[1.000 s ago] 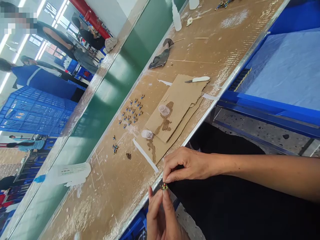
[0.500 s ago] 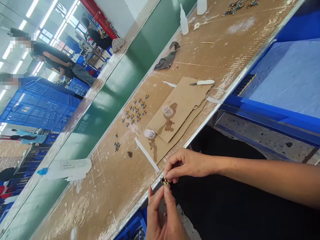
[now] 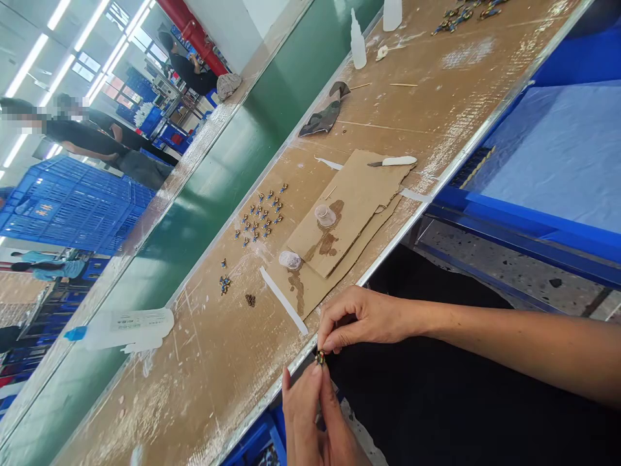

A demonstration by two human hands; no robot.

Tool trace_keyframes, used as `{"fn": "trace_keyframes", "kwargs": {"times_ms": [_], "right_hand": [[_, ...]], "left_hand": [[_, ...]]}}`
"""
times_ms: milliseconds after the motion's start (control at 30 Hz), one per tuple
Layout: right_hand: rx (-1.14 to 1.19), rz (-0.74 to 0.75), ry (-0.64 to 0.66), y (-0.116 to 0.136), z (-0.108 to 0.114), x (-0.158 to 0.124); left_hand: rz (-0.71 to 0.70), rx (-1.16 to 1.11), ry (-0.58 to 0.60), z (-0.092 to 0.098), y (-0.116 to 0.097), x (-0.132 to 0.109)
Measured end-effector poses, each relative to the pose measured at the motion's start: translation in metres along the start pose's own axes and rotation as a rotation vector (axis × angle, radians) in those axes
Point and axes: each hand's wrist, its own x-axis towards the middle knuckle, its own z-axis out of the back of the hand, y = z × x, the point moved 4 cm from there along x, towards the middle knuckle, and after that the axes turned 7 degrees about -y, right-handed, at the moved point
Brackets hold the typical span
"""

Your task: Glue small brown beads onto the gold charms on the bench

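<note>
A small coloured piece (image 3: 320, 357) is held between the two hands, just beside the front edge of the table (image 3: 204, 375). It is grasped from below in the picture by the thumb and index finger of the left hand (image 3: 306, 411), and its other end is pinched by the fingertips of the right hand (image 3: 366, 317). Its exact form cannot be told, as it is tiny and partly covered by the fingers.

On the table, many small blue-and-gold figures (image 3: 264, 214) are spread in a group. Near them are placed a small pile of similar figures (image 3: 224, 283) and a little heap of brown parts (image 3: 250, 299). On the layered cardboard (image 3: 359, 188), two small cups (image 3: 325, 215) are seen beside wet stains, and a white-handled knife (image 3: 398, 160) is laid at its far end.
</note>
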Motion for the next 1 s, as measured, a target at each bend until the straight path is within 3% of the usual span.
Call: {"fn": "trace_keyframes", "kwargs": {"times_ms": [267, 400, 467, 567, 767, 1000], "right_hand": [[-0.283, 0.215, 0.016, 0.015, 0.003, -0.001], [-0.313, 0.241, 0.001, 0.021, 0.003, -0.003], [-0.291, 0.193, -0.055, 0.022, 0.002, -0.004], [-0.176, 0.053, -0.213, 0.016, -0.001, -0.005], [0.096, -0.136, -0.288, -0.004, -0.017, -0.007], [0.234, -0.203, -0.337, -0.017, -0.018, -0.002]], "left_hand": [[0.304, -0.040, 0.041, -0.002, 0.007, 0.004], [0.417, -0.054, 0.070, -0.002, 0.016, 0.001], [0.462, -0.076, -0.008, -0.001, 0.020, -0.003], [0.659, -0.211, -0.167, -0.002, 0.032, -0.011], [1.009, -0.605, -0.206, -0.020, 0.048, -0.020], [1.028, -0.639, -0.209, -0.023, 0.041, -0.025]]}}
